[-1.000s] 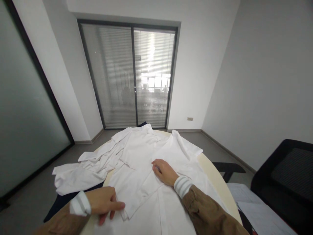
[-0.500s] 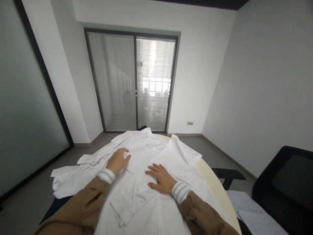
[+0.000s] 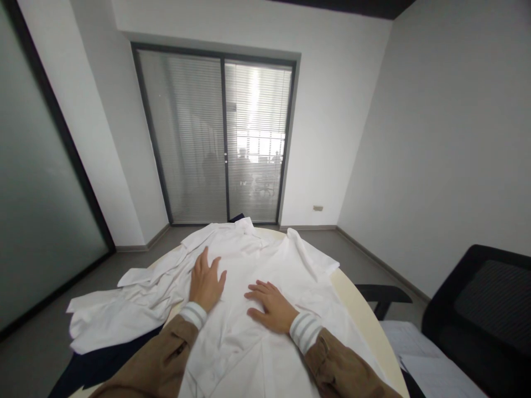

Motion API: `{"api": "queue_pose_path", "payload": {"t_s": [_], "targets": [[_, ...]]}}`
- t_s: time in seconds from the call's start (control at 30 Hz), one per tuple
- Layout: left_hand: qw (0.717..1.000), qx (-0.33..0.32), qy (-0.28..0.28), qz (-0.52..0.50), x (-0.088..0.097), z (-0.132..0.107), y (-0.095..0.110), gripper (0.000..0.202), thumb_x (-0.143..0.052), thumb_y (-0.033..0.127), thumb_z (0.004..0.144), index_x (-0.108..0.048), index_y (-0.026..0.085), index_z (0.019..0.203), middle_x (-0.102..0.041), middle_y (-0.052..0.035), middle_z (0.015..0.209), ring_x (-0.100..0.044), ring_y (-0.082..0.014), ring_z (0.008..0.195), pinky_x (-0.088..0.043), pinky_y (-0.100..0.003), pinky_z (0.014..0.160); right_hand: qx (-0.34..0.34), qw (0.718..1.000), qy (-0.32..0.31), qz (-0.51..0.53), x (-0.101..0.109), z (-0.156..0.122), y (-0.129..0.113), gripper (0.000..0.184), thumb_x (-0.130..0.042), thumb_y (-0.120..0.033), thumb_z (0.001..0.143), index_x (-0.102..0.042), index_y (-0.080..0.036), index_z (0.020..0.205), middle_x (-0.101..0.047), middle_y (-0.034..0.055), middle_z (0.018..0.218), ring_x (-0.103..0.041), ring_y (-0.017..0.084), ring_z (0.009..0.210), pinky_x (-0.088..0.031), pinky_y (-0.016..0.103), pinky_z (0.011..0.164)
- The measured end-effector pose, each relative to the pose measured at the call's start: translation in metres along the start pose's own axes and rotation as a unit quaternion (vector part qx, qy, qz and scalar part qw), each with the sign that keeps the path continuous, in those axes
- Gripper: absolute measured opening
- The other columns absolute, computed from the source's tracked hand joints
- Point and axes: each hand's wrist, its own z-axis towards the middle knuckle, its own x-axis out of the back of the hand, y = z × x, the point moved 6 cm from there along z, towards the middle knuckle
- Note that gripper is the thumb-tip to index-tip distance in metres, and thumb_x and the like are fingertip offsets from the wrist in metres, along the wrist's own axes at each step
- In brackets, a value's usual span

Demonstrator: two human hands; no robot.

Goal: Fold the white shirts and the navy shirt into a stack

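Note:
A white button-up shirt [image 3: 265, 257] lies spread over the round table, wrinkled in places. My left hand [image 3: 207, 283] rests on the cloth left of centre, its fingers spread and pointing away from me. Flat on the middle of the shirt is my right hand [image 3: 271, 307], fingers apart and pointing left. Neither hand grips anything. One sleeve [image 3: 120, 315] bunches up at the left and reaches past the table's edge. A buttoned flap of the shirt is folded near my forearms.
The pale tabletop [image 3: 354, 296] shows along the right rim. Dark blue cloth [image 3: 103, 359] lies under the sleeve at the left. At the right stands a black chair [image 3: 477, 315], with papers [image 3: 431, 354] beside it. A glass door with blinds [image 3: 224, 138] is behind the table.
My left hand has turned and flattened, its fingers now stretched forward on the shirt. The left sleeve has shifted outward to the left. My right hand stays nearly in place.

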Motion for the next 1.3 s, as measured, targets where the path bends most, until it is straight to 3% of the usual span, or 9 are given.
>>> {"api": "queue_pose_path", "payload": {"t_s": [0.07,0.17,0.3,0.43,0.53,0.63,0.8,0.93,1.3], "targets": [[0.994,-0.080,-0.072,-0.037,-0.007,-0.012,0.023,0.029,-0.054,0.032,0.091,-0.059,0.021,0.118,-0.049,-0.0130,0.139,-0.043,-0.0310,0.129,-0.039,-0.044,0.103,-0.002,0.999,0.042,0.024,0.002,0.001,0.003,0.042,-0.048,-0.045,0.094,-0.058,-0.027,0.130,-0.054,0.0079,0.142,-0.039,0.028,0.139,-0.024,0.051,0.117],[0.977,-0.109,-0.167,-0.070,-0.022,-0.029,0.035,0.017,-0.055,0.030,0.089,-0.061,0.019,0.101,-0.063,-0.0093,0.107,-0.056,-0.0261,0.103,-0.045,-0.038,0.089,-0.023,0.994,0.084,0.063,0.003,0.003,0.011,0.040,-0.048,-0.039,0.094,-0.058,-0.021,0.129,-0.058,0.0111,0.134,-0.049,0.024,0.129,-0.035,0.042,0.112],[0.973,-0.109,-0.173,-0.102,-0.029,-0.034,0.029,0.008,-0.054,0.024,0.087,-0.058,0.019,0.082,-0.062,-0.0068,0.093,-0.057,-0.0238,0.092,-0.044,-0.036,0.084,-0.094,0.990,0.060,0.083,0.017,0.013,0.034,0.038,-0.052,-0.034,0.091,-0.058,-0.021,0.125,-0.067,0.0091,0.117,-0.063,0.022,0.103,-0.048,0.036,0.094],[0.973,-0.100,-0.161,-0.131,-0.030,-0.029,0.024,0.009,-0.052,0.022,0.087,-0.055,0.019,0.079,-0.061,-0.0062,0.086,-0.056,-0.0238,0.089,-0.043,-0.036,0.082,-0.205,0.966,0.159,-0.021,0.081,0.023,0.080,0.026,-0.050,-0.028,0.090,-0.063,-0.019,0.110,-0.070,0.0078,0.098,-0.064,0.021,0.089,-0.048,0.034,0.085],[0.974,-0.099,-0.161,-0.127,-0.031,-0.029,0.026,0.009,-0.053,0.020,0.086,-0.054,0.019,0.077,-0.060,-0.0061,0.086,-0.055,-0.0237,0.088,-0.042,-0.036,0.081,-0.291,0.910,0.273,-0.116,0.137,0.021,0.119,0.030,-0.048,-0.027,0.090,-0.059,-0.016,0.116,-0.066,0.0127,0.111,-0.061,0.024,0.103,-0.045,0.035,0.091],[0.973,-0.104,-0.165,-0.120,-0.032,-0.030,0.027,0.009,-0.053,0.020,0.085,-0.053,0.020,0.077,-0.059,-0.0060,0.088,-0.055,-0.0237,0.089,-0.042,-0.036,0.081,-0.417,0.850,0.292,-0.139,0.163,0.015,0.161,0.046,-0.048,-0.038,0.091,-0.053,-0.014,0.130,-0.057,0.0197,0.130,-0.052,0.032,0.122,-0.042,0.042,0.097],[0.972,-0.095,-0.174,-0.123,-0.032,-0.027,0.026,0.009,-0.052,0.020,0.085,-0.053,0.020,0.076,-0.059,-0.0055,0.088,-0.055,-0.0238,0.089,-0.042,-0.037,0.082,-0.463,0.854,0.219,-0.094,0.154,0.022,0.207,0.036,-0.049,-0.039,0.090,-0.066,-0.014,0.111,-0.069,0.0179,0.111,-0.063,0.031,0.108,-0.046,0.038,0.088],[0.971,-0.095,-0.175,-0.131,-0.032,-0.026,0.026,0.010,-0.051,0.017,0.083,-0.051,0.021,0.074,-0.059,-0.0057,0.088,-0.054,-0.0237,0.089,-0.042,-0.037,0.081,-0.470,0.851,0.216,-0.085,0.148,0.017,0.228,0.037,-0.038,-0.031,0.096,-0.062,-0.011,0.116,-0.068,0.0210,0.114,-0.064,0.029,0.108,-0.046,0.036,0.087],[0.935,-0.158,-0.190,-0.255,-0.027,-0.034,0.039,0.013,-0.051,0.012,0.078,-0.044,0.023,0.075,-0.063,-0.0072,0.101,-0.056,-0.0231,0.100,-0.043,-0.037,0.091,-0.438,0.868,0.230,-0.056,0.155,0.039,0.252,0.048,-0.044,-0.046,0.093,-0.061,-0.012,0.123,-0.068,0.0183,0.118,-0.064,0.029,0.111,-0.046,0.034,0.091]]}}
